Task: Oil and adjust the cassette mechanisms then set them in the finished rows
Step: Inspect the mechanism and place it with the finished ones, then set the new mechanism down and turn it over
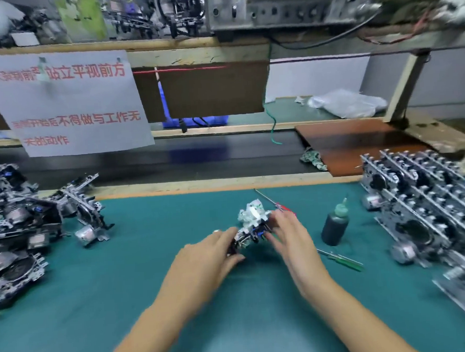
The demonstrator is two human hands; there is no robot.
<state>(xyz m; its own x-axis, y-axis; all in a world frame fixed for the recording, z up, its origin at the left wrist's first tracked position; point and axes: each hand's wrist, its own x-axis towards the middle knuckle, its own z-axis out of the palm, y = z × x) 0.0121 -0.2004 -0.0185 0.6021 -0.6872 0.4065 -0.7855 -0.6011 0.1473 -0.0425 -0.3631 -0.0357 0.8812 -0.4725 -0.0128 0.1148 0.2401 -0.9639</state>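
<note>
We have one cassette mechanism (252, 225) between both hands at the middle of the green mat (124, 291), lifted or tipped up so its working face is toward us. Our left hand (206, 259) grips its near-left end, thumb beneath and fingers curled over the frame, which steadies it. Our right hand (290, 243) lies against its right side with the fingers mostly straight; motion blur keeps us from telling whether they actually pinch the part or only brace it. A red-handled screwdriver (278, 206) sits just behind the right hand, its shaft pointing far-left; we cannot tell whether the hand holds it.

The oil bottle (334, 225) stands upright just right of our hands, and a green-handled screwdriver (345, 258) lies on the mat near it, both within easy reach of the right hand, presumably so oiling and adjusting follow without a stretch. The unfinished mechanisms (19, 229) are heaped loosely on the left, while the finished rows (423, 205) stand in ordered lines on the right, so work flows left to right. We judge this unit is mid-adjustment and not yet ready for the rows.
</note>
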